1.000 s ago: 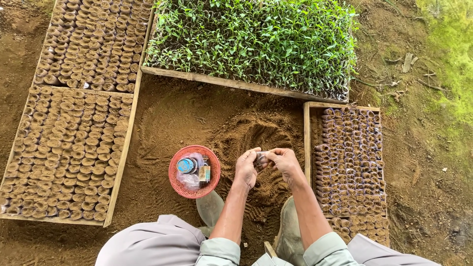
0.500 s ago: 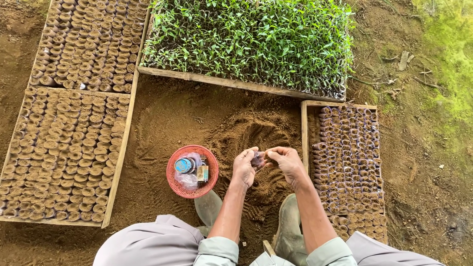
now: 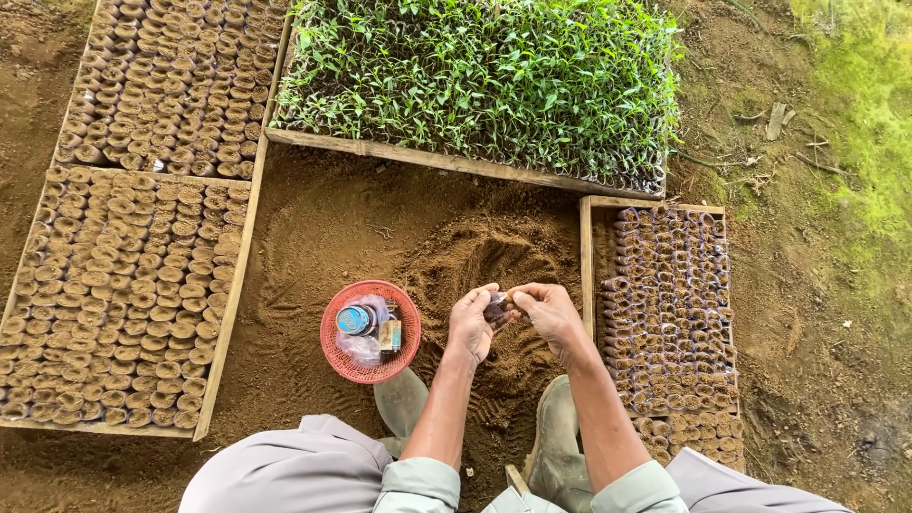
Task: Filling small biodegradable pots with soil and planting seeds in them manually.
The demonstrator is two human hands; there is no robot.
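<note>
Both hands [image 3: 513, 318] have edged slightly lower.

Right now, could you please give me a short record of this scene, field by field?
Setting: bare soil ground
Left hand: pinches a small dark pot
Right hand: pinches the same pot
Below hands: loose soil heap
Beside left hand: red basket holding small containers
Far side: tray of green seedlings
Left: wooden trays of filled pots
Right: wooden tray of pots
Footwear: green boots

Red basket [image 3: 334, 353]; green seedlings [image 3: 484, 81]; brown soil [image 3: 332, 237].
</note>
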